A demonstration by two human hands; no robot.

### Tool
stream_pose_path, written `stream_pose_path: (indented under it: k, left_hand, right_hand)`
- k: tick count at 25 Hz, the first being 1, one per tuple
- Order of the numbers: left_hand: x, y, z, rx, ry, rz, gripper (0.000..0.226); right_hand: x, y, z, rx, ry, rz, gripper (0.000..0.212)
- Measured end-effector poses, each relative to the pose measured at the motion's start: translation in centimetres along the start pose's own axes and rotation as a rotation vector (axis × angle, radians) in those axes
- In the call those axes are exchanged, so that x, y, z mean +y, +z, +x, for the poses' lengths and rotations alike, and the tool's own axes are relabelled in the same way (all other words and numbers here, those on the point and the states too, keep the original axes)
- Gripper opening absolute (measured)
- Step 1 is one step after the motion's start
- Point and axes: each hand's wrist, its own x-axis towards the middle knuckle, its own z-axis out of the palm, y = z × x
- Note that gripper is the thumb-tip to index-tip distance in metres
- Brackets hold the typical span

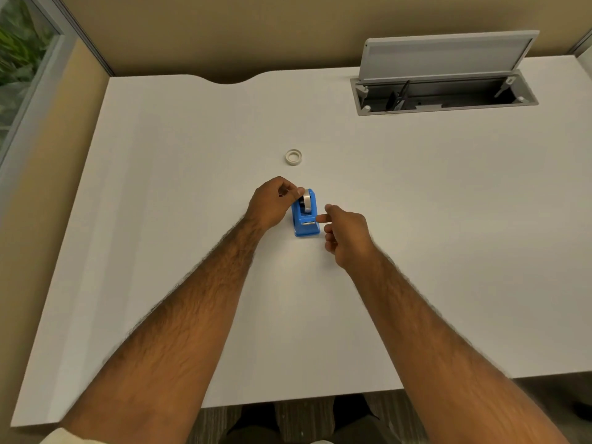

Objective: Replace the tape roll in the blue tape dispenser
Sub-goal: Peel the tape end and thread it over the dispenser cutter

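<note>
The blue tape dispenser [306, 221] stands on the white desk [192, 251], near its middle. A greyish tape roll [307, 200] sits upright in its top slot. My left hand [274, 203] is at the dispenser's left side, thumb and fingers pinched on that roll. My right hand [344, 233] is at the right side, fingers loosely curled, index fingertip touching the dispenser's right wall. A second, whitish tape roll [293, 157] lies flat on the desk a little beyond the dispenser.
An open cable hatch [445, 96] with its grey lid raised is set into the desk at the far right. A tan partition wall runs along the back and left edges. The desk's front edge is near my body.
</note>
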Motion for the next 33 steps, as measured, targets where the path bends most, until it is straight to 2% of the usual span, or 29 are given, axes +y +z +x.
stream_pose_path:
  k: [3, 8, 16, 24, 25, 27, 29, 30, 31, 33]
  left_hand:
    - [-0.1, 0.2, -0.1, 0.015, 0.017, -0.001, 0.033]
    - [0.0, 0.2, 0.0, 0.024, 0.023, 0.023, 0.028]
    - [0.1, 0.3, 0.1, 0.041, 0.023, 0.059, 0.028]
    - [0.1, 0.2, -0.4, 0.024, 0.032, 0.044, 0.028]
    - [-0.2, -0.2, -0.6, -0.012, 0.051, 0.034, 0.035]
    - [-1.6, -1.0, -1.5, -0.114, 0.122, 0.073, 0.071]
    - [-3.4, -1.1, -2.4, -0.170, 0.196, 0.258, 0.110]
    - [-4.1, -0.8, -2.7, -0.172, 0.225, 0.358, 0.120]
    - [-4.6, -0.2, -3.0, -0.157, 0.244, 0.427, 0.125]
    - [-4.9, 1.3, -3.3, -0.095, 0.275, 0.484, 0.120]
  right_hand:
    - [-1.4, 0.5, 0.1, -0.081, 0.116, 0.056, 0.028]
    - [-2.0, 1.5, 0.5, -0.110, 0.170, 0.045, 0.024]
    - [-1.9, 2.7, 0.4, -0.109, 0.132, 0.063, 0.034]
    - [-1.6, 2.9, 0.5, -0.130, 0.152, 0.115, 0.014]
    - [-1.5, 2.9, 0.4, -0.133, 0.151, 0.112, 0.012]
    - [-1.4, 2.7, 0.4, -0.142, 0.142, 0.107, 0.011]
    - [-1.2, 2.4, 0.5, -0.140, 0.129, 0.107, 0.012]
    - [-1.1, 2.4, 0.5, -0.135, 0.125, 0.107, 0.012]
    - [-0.9, 2.3, 0.6, -0.132, 0.126, 0.106, 0.013]
    - [-0.6, 2.4, 0.5, -0.138, 0.135, 0.111, 0.014]
